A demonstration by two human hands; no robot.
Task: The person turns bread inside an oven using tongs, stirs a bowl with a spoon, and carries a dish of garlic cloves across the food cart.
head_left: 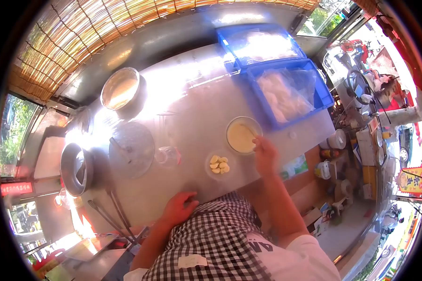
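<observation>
I see my left hand (179, 207) resting flat on the steel counter (192, 103), fingers loosely curled and holding nothing, near the checked apron (215, 239). Just right of it sits a small plate of pale pieces (219, 165), then the bowl of yellow batter (242, 136). My right hand (265, 154) touches that bowl's rim, though its grip is too blurred to tell, with the blue crates (286, 89) beyond.

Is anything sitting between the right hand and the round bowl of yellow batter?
Nothing visible does. The right hand is already at the near rim of the round bowl of yellow batter. The small clear dish of pale pieces lies to its left, off that line.
</observation>
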